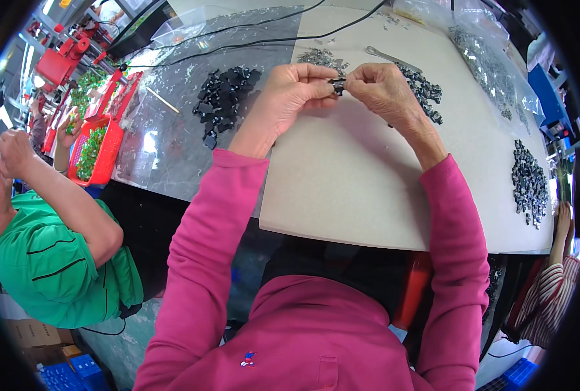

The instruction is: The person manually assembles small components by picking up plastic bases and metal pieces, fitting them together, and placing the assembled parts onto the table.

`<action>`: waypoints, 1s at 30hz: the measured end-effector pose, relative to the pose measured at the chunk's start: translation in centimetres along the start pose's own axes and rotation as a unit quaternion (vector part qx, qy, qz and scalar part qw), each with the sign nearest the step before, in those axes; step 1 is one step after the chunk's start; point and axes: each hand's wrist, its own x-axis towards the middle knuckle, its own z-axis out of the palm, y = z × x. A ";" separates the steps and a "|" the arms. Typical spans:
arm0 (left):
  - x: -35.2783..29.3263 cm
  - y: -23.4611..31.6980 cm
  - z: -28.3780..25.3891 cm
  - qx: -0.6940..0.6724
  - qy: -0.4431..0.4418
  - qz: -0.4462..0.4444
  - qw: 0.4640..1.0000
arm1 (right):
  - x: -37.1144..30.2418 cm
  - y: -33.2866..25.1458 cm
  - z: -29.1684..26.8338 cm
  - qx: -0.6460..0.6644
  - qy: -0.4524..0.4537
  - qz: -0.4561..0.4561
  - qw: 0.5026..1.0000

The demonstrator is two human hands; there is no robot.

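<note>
Above the far part of the pale board [342, 189], my two hands meet around a small black part with shiny metal [338, 86]. My left hand [296, 88] pinches it from the left. From the right, the fingertips of my right hand [384, 91] close on its other side. Fingers cover much of the part, so its exact kind is unclear. Beyond my hands lies a pile of small silvery metal pieces [319, 58]. A heap of dark metallic pieces [426, 94] sits just right of my right hand. Left of my left hand is a pile of black parts [225, 98].
A metal tool with a looped end [394, 58] lies at the back. Plastic bags of metal pieces [492, 72] and another dark heap [529, 186] are at right. Black cables [257, 43] cross the table. At left, a person in green [55, 254] sits near a red basket [101, 150].
</note>
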 end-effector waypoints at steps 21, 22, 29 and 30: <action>-0.6 2.4 -6.7 0.507 0.251 0.089 0.820 | 4.1 5.0 1.1 -0.377 0.118 -0.150 0.907; -0.6 2.6 -6.7 0.515 0.245 0.073 0.818 | 4.2 5.1 1.0 -0.378 0.115 -0.139 0.908; -1.3 2.6 -6.7 0.565 0.193 0.036 0.802 | 4.6 5.3 1.2 -0.382 0.112 -0.141 0.906; -1.3 2.3 -6.8 0.588 0.193 0.030 0.785 | 4.6 5.3 1.3 -0.380 0.113 -0.140 0.907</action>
